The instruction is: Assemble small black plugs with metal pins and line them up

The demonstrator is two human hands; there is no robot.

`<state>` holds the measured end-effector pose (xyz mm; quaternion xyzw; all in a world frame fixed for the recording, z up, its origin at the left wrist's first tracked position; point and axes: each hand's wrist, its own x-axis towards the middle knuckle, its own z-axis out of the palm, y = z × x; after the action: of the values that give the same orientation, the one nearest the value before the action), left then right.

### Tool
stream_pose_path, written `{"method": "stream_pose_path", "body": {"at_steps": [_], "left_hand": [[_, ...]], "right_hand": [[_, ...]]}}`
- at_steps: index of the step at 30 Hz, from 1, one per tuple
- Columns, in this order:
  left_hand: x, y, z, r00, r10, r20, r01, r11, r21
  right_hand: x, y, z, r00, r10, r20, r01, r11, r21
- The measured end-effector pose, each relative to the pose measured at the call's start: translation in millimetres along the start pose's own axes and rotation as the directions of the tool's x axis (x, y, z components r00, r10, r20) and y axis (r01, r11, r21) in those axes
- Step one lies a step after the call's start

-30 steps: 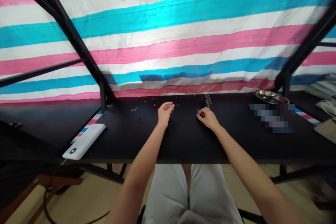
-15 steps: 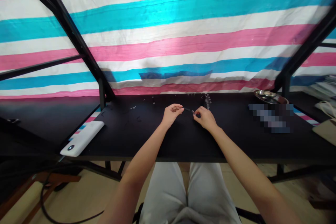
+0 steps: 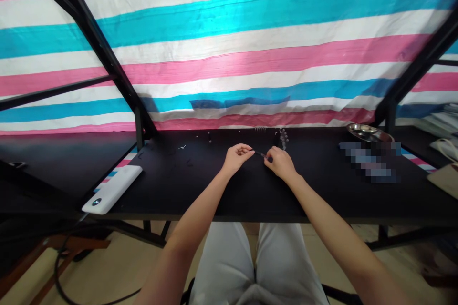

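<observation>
Near the middle of the black table, a thin dark strip point(image 3: 259, 153) spans the gap between my two hands. My left hand point(image 3: 236, 159) pinches its left end between thumb and fingers. At the strip's right end, my right hand point(image 3: 281, 162) is closed on a small silvery piece point(image 3: 265, 156), largely covered by the fingertips. The piece and the strip's end meet there; whether they are joined is too small to tell. Just beyond my right hand lies a cluster of small grey round beads point(image 3: 284, 138).
A white power bank point(image 3: 116, 188) with a cable lies at the table's left edge. Back right stands a shiny metal dish point(image 3: 370, 133), with a blurred-out item point(image 3: 372, 162) before it. Bits of white wire point(image 3: 182, 147) are scattered leftward. Striped sheeting point(image 3: 250, 62) hangs behind.
My left hand has shifted slightly right, bringing the strip's end to the silvery piece at my right fingertips. A small gap showed between them before. My right hand has barely moved.
</observation>
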<state>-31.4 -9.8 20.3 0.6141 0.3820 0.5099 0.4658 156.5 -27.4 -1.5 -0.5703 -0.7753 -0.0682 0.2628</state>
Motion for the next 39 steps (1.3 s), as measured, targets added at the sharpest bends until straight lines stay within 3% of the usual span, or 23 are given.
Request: {"method": "stream_pose_path", "body": {"at_steps": [9,16,24,30,35,39], "left_hand": [[-1,-3,1.6,0.999,0.043,-0.012,-0.042,0.996,0.080],[2,3,-3.8,0.993,-0.009,-0.121,0.009,1.000,0.000],[3,8,-5.9,0.983,-0.041,-0.180,0.038,0.999,-0.022],[3,5,-7.0,0.990,-0.023,-0.141,0.016,0.999,-0.048],[4,1,-6.8,0.997,0.006,-0.074,-0.010,0.998,-0.062],[3,1,-5.5,0.999,-0.008,-0.043,0.004,0.996,-0.087]], "right_hand": [[-1,-8,-5,0.999,0.010,-0.038,-0.015,0.990,-0.142],[-1,-3,-5,0.995,-0.005,-0.097,0.010,0.998,0.058],[-2,-2,-5,0.986,-0.023,-0.162,0.049,0.986,0.157],[-3,-6,-10,0.986,-0.005,-0.164,0.038,0.978,0.205],[-4,-7,-9,0.944,-0.069,-0.322,0.143,0.967,0.212],[-4,-7,-6,0.927,-0.072,-0.367,0.166,0.959,0.231]]}}
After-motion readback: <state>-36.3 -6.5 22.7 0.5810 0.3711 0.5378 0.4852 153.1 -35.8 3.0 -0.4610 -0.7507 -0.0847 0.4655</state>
